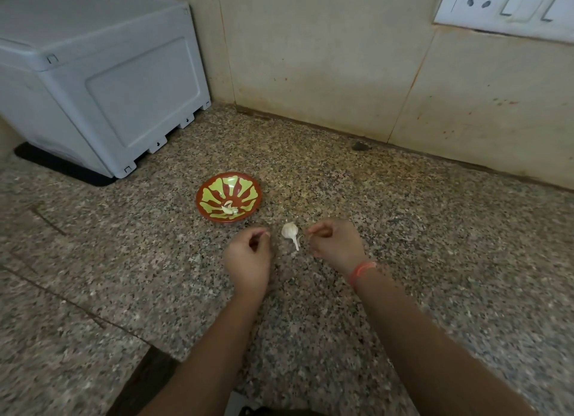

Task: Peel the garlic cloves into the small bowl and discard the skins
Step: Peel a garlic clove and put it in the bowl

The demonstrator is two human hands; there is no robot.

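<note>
— Now, where is the white papery garlic bulb (289,231)?
— On the speckled granite counter (403,229), between the left hand (248,260) and right hand (335,245), near the red-and-green painted small bowl (214,184).
— And the fingers?
— Curled; nothing is seen in the left, and something is perhaps pinched in the right.

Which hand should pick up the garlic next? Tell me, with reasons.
Right hand, narrowly. The garlic lies between both hands, and the right fingertips sit slightly nearer, curled toward it. The left hand is almost as close, nearer the bowl.
</note>
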